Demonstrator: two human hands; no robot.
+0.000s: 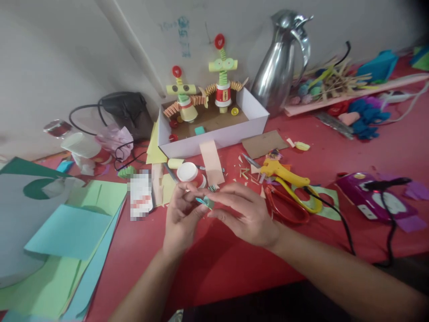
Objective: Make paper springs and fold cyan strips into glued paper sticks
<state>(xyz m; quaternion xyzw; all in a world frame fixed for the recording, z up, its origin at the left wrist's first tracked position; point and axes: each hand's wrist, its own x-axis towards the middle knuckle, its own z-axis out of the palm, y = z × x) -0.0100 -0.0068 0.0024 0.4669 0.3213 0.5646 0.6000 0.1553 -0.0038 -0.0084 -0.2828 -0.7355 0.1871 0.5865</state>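
My left hand pinches a small blue-green piece of paper between thumb and fingers, above the red table. From the other side, the thumb and fingertips of my right hand close around the same piece. Its exact shape is partly hidden by the fingers. Just behind the hands stands a red and white paper cup. A pale peach paper strip leans from the box edge toward the hands. Right of my right hand lie red-handled scissors and a yellow hot glue gun.
Behind, a white box holds two paper-cup robot figures. A steel jug stands beside it. Coloured paper sheets and a phone are at left. A purple device with black cables sits at right, near paper scraps.
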